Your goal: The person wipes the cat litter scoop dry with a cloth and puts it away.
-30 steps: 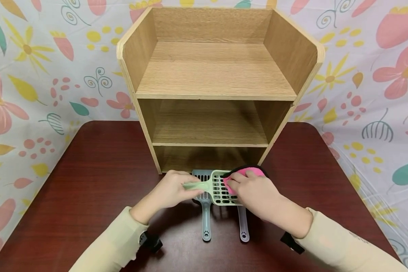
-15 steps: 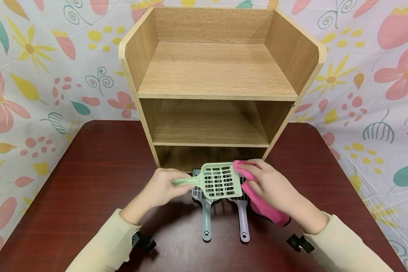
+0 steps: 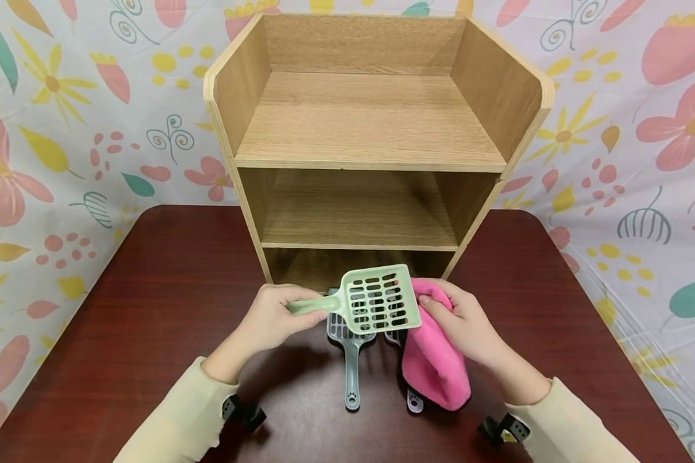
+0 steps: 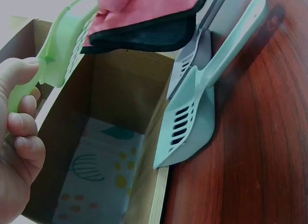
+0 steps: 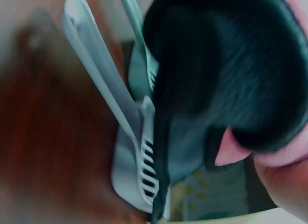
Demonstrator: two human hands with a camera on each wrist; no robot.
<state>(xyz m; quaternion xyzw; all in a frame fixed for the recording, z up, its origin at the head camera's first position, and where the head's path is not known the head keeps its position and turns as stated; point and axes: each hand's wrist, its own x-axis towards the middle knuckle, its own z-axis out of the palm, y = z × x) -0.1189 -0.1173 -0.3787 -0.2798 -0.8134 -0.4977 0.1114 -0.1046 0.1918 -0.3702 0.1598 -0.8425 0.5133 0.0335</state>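
My left hand (image 3: 272, 321) grips a light green litter scoop (image 3: 350, 301) by its handle, its slotted head raised over the table. At the scoop's right edge, my right hand (image 3: 469, 325) holds a pink cloth (image 3: 437, 373) bunched between thumb and fingers; the cloth hangs down, its dark underside (image 5: 260, 79) filling much of the right wrist view. Beneath lie two more scoops: a blue-grey one (image 3: 352, 373), partly covered by the green head, and a lilac one (image 3: 415, 403), mostly hidden behind the cloth.
A wooden shelf unit (image 3: 370, 166) with an upper tray and two lower levels stands just behind the scoops. The dark red table (image 3: 168, 308) extends to both sides. Floral fabric (image 3: 602, 161) hangs around the back and sides.
The green scoop has risen slightly and tilted. My right hand and the cloth have slid off its slotted face to the right edge; the cloth now hangs down over the lilac scoop.
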